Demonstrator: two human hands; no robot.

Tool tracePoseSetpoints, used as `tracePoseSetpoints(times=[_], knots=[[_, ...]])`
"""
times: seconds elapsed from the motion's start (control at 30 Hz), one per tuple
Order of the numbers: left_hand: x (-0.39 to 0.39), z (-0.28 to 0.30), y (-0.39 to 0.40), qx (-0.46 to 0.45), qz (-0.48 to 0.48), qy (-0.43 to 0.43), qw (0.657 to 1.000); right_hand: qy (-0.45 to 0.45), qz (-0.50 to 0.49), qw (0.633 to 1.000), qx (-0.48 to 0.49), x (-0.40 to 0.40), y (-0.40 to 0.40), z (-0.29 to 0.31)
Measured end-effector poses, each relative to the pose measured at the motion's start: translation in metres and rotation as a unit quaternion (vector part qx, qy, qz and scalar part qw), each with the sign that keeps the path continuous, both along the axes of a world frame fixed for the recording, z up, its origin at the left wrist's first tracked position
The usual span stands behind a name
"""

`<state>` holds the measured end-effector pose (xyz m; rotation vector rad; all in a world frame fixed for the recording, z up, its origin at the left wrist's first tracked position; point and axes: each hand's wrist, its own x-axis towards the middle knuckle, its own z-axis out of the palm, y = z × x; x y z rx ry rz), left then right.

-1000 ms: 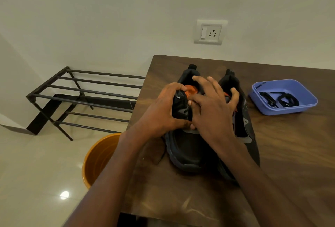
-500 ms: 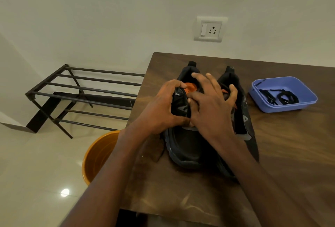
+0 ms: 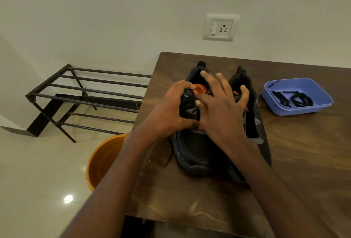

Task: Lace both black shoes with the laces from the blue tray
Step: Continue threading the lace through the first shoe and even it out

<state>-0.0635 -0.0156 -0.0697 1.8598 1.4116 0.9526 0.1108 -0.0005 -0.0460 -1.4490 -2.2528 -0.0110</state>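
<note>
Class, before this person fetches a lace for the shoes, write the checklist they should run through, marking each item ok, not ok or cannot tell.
1. Laces ready: black laces lie in the blue tray on the table. Ok.
2. Path to the tray: bare table between the shoes and the tray. Ok.
3. A hand free: the left hand grips the tongue of the left shoe; the right hand lies spread over both shoes, its thumb hooked on the right shoe. Not ok.
4. Shoes steady: both stand upright, side by side. Ok.
5. Eyelets clear: hidden by the hands. Cannot tell.
6. Laces untangled: bunched, too small to judge. Cannot tell.
</note>
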Motion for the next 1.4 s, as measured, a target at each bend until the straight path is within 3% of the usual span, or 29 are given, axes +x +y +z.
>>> tracePoseSetpoints(times=[0.23, 0.37, 0.47, 0.53, 0.73, 0.93, 1.0, 1.2, 1.4], knots=[[-0.001, -0.001, 0.002, -0.003, 0.008, 0.017, 1.000, 0.178, -0.141, 0.963, 0.148, 0.023, -0.002, 0.004], [0.001, 0.001, 0.000, 0.002, 0.003, 0.007, 1.000, 0.051, -0.080, 0.993, 0.075, 0.019, 0.000, 0.003], [0.001, 0.000, 0.000, 0.008, -0.002, -0.003, 1.000, 0.018, 0.000, 1.000, 0.021, 0.006, 0.003, 0.000], [0.000, -0.001, 0.001, 0.008, 0.000, 0.000, 1.000, 0.035, -0.007, 0.999, 0.022, 0.002, 0.003, -0.004], [0.000, -0.004, 0.004, 0.006, 0.005, 0.004, 1.000, 0.189, -0.136, 0.958, 0.169, 0.025, 0.000, 0.005], [0.001, -0.002, 0.002, 0.008, -0.004, -0.004, 1.000, 0.008, -0.010, 0.999, 0.034, 0.010, 0.004, -0.002], [0.000, -0.003, 0.002, 0.005, -0.003, -0.007, 1.000, 0.025, 0.001, 0.999, 0.020, 0.004, 0.004, -0.006], [0.000, -0.004, 0.004, -0.007, 0.006, 0.002, 1.000, 0.145, -0.083, 0.976, 0.137, 0.019, 0.007, -0.009], [0.001, 0.000, 0.003, -0.012, 0.009, 0.014, 1.000, 0.201, -0.109, 0.968, 0.103, 0.022, 0.004, -0.010]])
